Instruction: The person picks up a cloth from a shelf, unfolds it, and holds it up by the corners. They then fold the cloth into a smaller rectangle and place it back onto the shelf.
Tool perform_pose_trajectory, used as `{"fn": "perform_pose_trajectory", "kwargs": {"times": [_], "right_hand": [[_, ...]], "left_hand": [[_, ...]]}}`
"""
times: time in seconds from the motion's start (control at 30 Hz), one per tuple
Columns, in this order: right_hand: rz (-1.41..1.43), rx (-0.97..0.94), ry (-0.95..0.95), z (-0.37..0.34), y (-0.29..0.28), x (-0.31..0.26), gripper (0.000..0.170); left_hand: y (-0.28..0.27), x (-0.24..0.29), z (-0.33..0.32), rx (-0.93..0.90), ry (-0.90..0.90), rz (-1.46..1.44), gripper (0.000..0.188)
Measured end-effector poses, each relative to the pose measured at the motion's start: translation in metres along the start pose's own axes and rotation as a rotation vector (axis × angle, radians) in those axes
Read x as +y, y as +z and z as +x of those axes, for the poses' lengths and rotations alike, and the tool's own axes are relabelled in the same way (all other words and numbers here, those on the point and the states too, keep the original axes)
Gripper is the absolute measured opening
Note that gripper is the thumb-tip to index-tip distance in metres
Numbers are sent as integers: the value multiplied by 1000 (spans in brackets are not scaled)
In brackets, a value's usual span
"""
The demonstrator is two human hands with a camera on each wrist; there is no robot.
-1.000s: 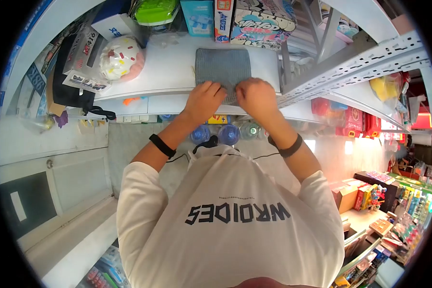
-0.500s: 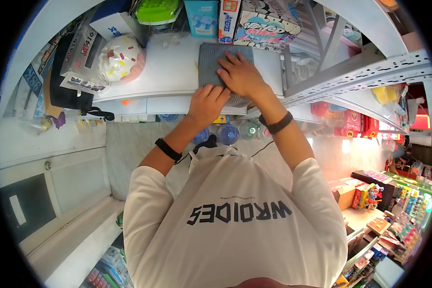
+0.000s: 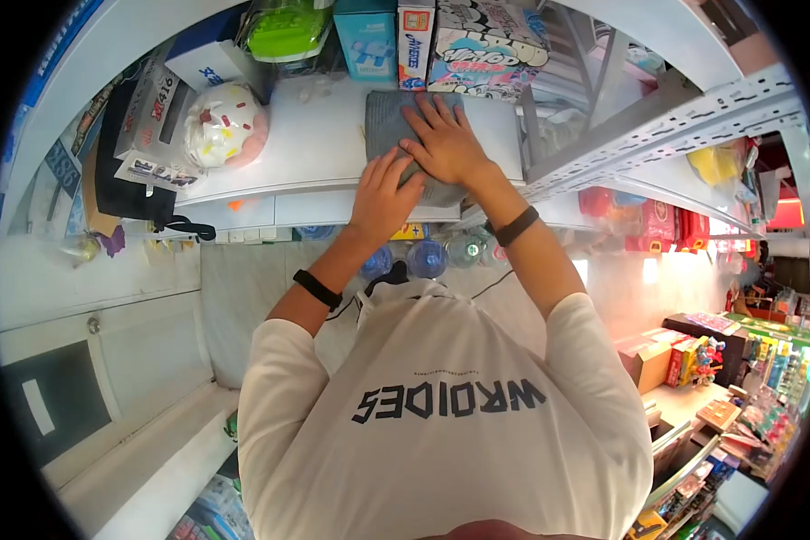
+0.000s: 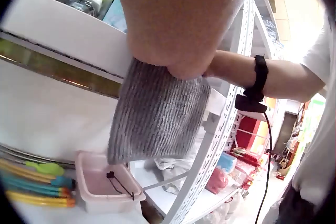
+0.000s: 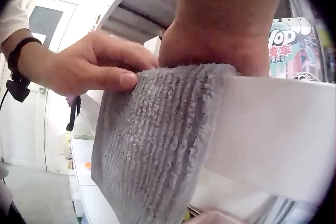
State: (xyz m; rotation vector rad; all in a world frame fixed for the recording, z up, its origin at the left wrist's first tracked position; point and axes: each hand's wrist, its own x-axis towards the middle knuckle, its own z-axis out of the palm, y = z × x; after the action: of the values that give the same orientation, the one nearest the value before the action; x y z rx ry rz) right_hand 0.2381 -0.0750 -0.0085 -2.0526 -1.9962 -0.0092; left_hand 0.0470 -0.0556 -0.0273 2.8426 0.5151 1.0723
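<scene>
A grey ribbed cloth lies on the white shelf, its near end hanging over the front edge. In the left wrist view the hanging cloth drops well below the shelf edge. My right hand lies flat on the cloth with fingers spread. Beside it, my left hand rests at the cloth's near left part, fingers fairly straight. The right wrist view has the left hand at the fold over the edge, its thumb against the cloth. Both hands hold nothing else.
Boxes, including a patterned toy box and a blue box, stand behind the cloth. A wrapped white-and-pink toy sits at left. A perforated metal post rises at right. Below is a pink bin.
My right hand has moved from the cloth's near edge forward onto its top and spread flat. My left hand stays near the edge, its fingers now straighter than before.
</scene>
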Motion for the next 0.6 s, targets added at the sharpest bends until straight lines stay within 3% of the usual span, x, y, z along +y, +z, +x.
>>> {"fn": "perform_pose_trajectory", "kwargs": {"times": [0.3, 0.4, 0.47, 0.5, 0.57, 0.6], "right_hand": [[74, 35, 39, -24, -7, 4, 64], [236, 195, 3, -32, -14, 18, 55], [220, 481, 111, -55, -19, 16, 36], [223, 477, 116, -71, -19, 11, 36], [697, 525, 379, -107, -18, -4, 20], [696, 526, 382, -120, -17, -13, 20]], "left_hand": [[3, -4, -10, -107, 14, 67, 30], [-1, -9, -10, -157, 31, 43, 31], [-5, -10, -10, -189, 36, 31, 32], [-9, -10, -10, -207, 9, -31, 32], [-13, -11, -5, -224, -11, -97, 33], [-16, -10, -5, -177, -41, -110, 33]]}}
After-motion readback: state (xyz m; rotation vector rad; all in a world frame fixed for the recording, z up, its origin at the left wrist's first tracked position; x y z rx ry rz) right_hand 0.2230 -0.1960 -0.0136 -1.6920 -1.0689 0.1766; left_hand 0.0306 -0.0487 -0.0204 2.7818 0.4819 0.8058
